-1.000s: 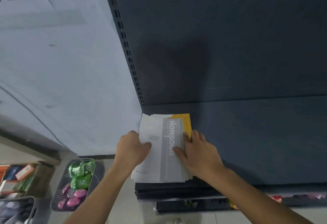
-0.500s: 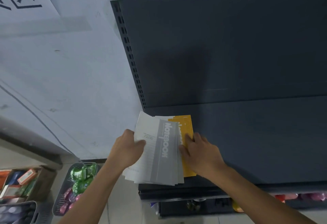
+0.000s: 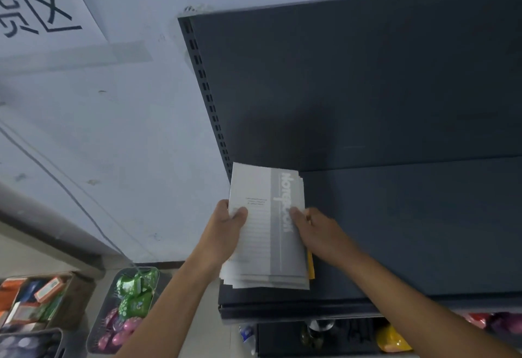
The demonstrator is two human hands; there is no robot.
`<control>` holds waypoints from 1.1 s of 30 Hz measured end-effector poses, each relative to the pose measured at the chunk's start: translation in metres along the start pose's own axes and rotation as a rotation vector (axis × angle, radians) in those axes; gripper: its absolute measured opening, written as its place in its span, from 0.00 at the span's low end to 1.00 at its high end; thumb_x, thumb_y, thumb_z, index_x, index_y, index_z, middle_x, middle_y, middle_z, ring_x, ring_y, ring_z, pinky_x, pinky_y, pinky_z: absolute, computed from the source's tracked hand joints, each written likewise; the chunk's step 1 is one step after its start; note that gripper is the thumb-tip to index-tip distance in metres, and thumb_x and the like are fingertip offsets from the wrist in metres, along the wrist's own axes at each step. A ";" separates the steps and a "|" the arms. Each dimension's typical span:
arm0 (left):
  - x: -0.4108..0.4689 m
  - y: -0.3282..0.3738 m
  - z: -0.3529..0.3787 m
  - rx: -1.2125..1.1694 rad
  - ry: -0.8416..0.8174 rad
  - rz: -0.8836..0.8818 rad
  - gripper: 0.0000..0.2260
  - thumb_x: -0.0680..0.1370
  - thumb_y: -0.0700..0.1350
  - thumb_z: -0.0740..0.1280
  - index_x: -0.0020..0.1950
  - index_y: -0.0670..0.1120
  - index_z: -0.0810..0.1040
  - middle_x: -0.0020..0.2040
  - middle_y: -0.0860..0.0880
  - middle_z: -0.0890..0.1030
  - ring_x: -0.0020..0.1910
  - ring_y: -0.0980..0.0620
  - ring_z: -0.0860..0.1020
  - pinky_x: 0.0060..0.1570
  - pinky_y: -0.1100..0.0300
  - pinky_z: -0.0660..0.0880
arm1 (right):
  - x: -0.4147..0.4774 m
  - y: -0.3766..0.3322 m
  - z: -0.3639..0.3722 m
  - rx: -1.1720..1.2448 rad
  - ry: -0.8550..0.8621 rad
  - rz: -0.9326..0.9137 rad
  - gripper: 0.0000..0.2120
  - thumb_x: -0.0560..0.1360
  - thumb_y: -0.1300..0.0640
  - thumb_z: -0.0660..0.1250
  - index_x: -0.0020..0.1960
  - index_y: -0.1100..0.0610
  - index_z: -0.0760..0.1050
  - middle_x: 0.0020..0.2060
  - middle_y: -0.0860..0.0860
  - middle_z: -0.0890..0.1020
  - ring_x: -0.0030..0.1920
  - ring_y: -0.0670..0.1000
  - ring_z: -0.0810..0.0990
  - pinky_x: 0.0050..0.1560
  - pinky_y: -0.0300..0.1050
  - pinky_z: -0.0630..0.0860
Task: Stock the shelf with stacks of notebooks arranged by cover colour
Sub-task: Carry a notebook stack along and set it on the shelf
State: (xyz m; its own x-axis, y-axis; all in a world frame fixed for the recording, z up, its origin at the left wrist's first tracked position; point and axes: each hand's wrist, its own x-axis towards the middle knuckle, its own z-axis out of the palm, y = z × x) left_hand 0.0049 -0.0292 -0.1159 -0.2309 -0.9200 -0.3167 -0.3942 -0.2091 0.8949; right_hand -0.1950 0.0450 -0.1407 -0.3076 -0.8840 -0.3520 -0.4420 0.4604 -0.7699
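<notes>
A stack of grey-and-white notebooks lies at the left end of the dark shelf, against its back panel. My left hand grips the stack's left edge, thumb on the top cover. My right hand rests on the right side of the stack, fingers on the cover. A yellow notebook lies under the grey ones; only a thin strip shows at the stack's right edge.
The shelf's dark back panel rises behind the stack. Below left on the floor stand a grey basket of green and pink packets and a cardboard box of small goods. Coloured packets lie on the lower shelf.
The grey stack, lifted and tilted left half a second ago, now lies squared over the yellow notebook, hiding almost all of it. Both hands moved with it toward the back panel.
</notes>
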 end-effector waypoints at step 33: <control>-0.068 0.119 0.294 0.686 -0.167 0.584 0.15 0.82 0.52 0.61 0.66 0.47 0.71 0.51 0.50 0.79 0.39 0.56 0.72 0.37 0.58 0.69 | -0.121 0.148 -0.261 -0.229 0.493 0.158 0.12 0.81 0.51 0.65 0.43 0.56 0.70 0.38 0.50 0.77 0.36 0.46 0.75 0.30 0.39 0.65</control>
State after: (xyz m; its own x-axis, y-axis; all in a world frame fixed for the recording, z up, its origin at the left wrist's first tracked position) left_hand -0.2875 0.1061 -0.0801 -0.6640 -0.7468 0.0385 -0.6040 0.5660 0.5611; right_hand -0.4426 0.2412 -0.0731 -0.7174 -0.6861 -0.1208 -0.5138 0.6382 -0.5734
